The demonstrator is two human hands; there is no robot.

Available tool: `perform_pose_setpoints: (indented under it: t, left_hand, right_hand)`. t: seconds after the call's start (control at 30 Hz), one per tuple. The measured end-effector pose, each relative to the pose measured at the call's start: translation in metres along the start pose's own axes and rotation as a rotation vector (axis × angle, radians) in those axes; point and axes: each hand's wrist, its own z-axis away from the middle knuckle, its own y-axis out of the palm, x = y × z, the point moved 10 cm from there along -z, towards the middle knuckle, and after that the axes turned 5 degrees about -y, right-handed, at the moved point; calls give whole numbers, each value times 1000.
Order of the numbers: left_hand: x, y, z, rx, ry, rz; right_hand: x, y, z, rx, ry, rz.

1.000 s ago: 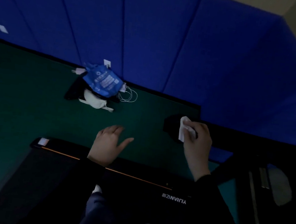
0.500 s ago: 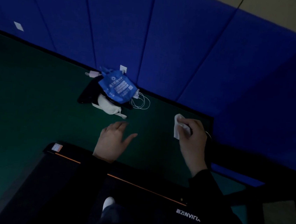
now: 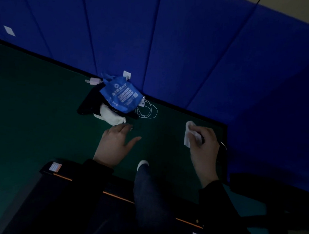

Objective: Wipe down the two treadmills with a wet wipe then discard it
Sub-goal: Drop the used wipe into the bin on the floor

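Observation:
A white wet wipe (image 3: pixel 189 134) is crumpled in my right hand (image 3: pixel 204 148), held in the air above the green floor near the room's corner. My left hand (image 3: pixel 115 144) hovers empty with fingers spread, just beyond the front of a black treadmill (image 3: pixel 61 193). That treadmill has an orange stripe across its front cover and white lettering at the lower right. My leg in dark trousers with a white shoe tip (image 3: pixel 142 163) stretches over its front edge. A second dark machine frame (image 3: pixel 274 202) shows dimly at the right.
A blue printed bag (image 3: pixel 122 94) lies by the padded blue wall (image 3: pixel 158 31) with dark cloth, a white bundle (image 3: pixel 109 117) and white cables (image 3: pixel 148 110) beside it. Green floor (image 3: pixel 26 113) spreads to the left. The room is dim.
The view has swung left and forward, so the second machine slid toward the right edge. My leg has stepped forward over the treadmill's front. Both hands keep their pose, the right still holding the wipe.

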Motion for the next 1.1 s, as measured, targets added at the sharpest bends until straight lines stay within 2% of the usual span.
perform_pose_setpoints:
  t: [0.2,0.4,0.73,0.97,1.1]
  left_hand:
    - [28,56,-70,-33,61,-33]
    - [33,114,-186,3,62,-31]
    - [-53,154,-374,67,185,29]
    - [-124,196,-446,169,351,28]
    - [-174,229,-481,245,476,8]
  right_hand:
    - [-79,64,-49,-29,11,-57]
    - [-155,115,-138,-45,79,-88]
    - [-218,88,-289,-111,111,-17]
    - [-255,50,-337,-279,130,54]
    - [-281,23,-350,-406,216,89]
